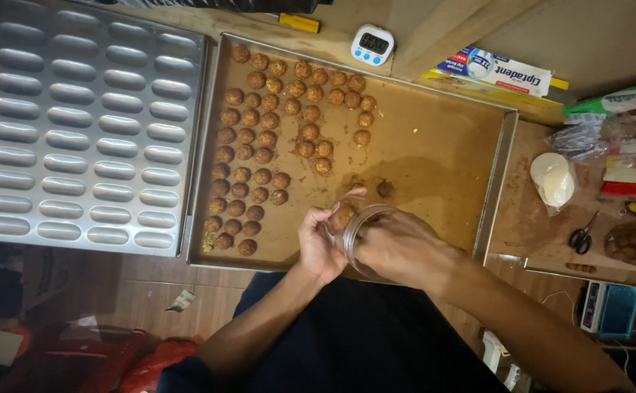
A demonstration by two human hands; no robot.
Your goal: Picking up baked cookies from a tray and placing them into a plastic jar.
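A clear plastic jar (362,225) lies tilted over the near edge of a brown baking tray (434,156). My right hand (399,246) grips the jar from the right. My left hand (323,236) holds a small round brown cookie (345,214) at the jar's mouth. Several more round cookies (260,145) lie in rows across the tray's left half, and a single one (385,189) sits just beyond the jar.
A silver mould tray with oval hollows (85,131) lies left of the baking tray. A white digital timer (372,44) stands at the back. Scissors (582,236), a lidded jar (634,244), bagged items and a blue scale (609,309) crowd the right side.
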